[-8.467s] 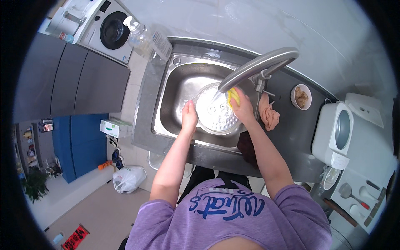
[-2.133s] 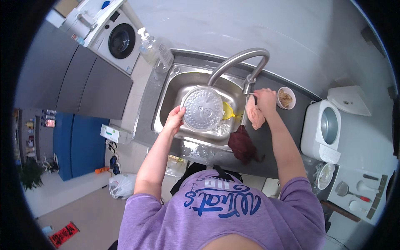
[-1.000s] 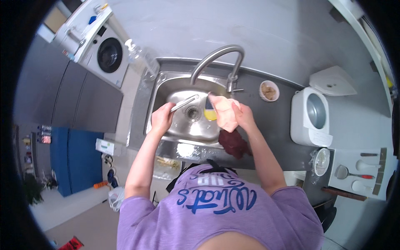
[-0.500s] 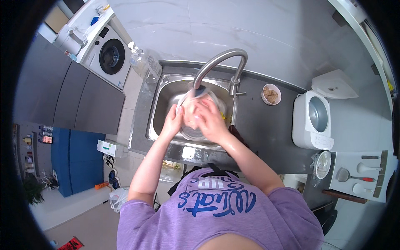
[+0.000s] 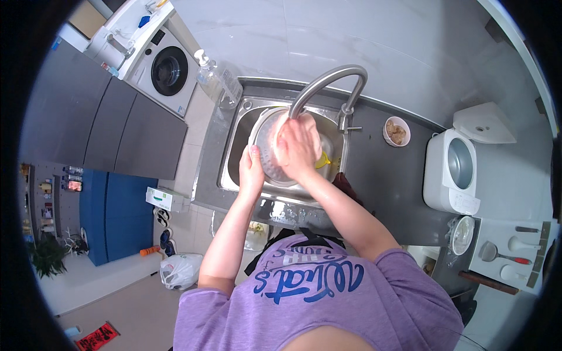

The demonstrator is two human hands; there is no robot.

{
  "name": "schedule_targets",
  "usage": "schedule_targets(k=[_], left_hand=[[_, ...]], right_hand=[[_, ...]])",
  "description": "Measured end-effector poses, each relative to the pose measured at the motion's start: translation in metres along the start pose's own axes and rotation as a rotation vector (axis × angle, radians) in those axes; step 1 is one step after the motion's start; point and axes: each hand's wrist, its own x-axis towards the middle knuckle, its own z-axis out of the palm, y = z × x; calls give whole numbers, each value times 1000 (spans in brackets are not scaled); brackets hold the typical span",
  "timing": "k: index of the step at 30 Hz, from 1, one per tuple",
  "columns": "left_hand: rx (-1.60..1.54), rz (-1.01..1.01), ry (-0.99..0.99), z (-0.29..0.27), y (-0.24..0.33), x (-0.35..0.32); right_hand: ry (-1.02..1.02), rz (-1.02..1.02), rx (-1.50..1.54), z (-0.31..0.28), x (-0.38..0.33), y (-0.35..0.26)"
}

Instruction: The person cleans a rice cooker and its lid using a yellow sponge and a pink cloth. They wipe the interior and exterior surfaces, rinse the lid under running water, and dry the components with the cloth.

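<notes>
Over the steel sink (image 5: pixel 233 175), my left hand (image 5: pixel 252 167) grips the left rim of a translucent colander (image 5: pixel 268 149) with small holes in its base. The colander is tilted beneath the spout of the curved faucet (image 5: pixel 331 73). My right hand (image 5: pixel 295 152) is inside it, its fingers pressed over a pale pink piece of raw meat (image 5: pixel 311 133) at the colander's right side. The spout and my hand partly hide the meat. A small yellow item (image 5: pixel 322 160) lies in the sink to the right of the colander.
Right of the sink are a small white bowl (image 5: pixel 397 132) with brownish pieces, an open white rice cooker (image 5: pixel 448 169) and a dark brown cloth (image 5: pixel 345 185) near the front edge. A clear pump bottle (image 5: pixel 219 82) stands at the sink's back left corner. Drops wet the front counter edge.
The colander has tilted, and more of its perforated base shows on the left. My right hand and the meat have shifted to its right side. The whole view has moved slightly.
</notes>
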Motion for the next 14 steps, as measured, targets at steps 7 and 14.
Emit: schedule_targets(k=[7, 14], left_hand=[[-346, -184, 154, -23, 0, -3], [101, -107, 23, -51, 5, 2]], right_hand=[[-265, -455, 104, -40, -35, 26], [251, 184, 463, -46, -16, 79]])
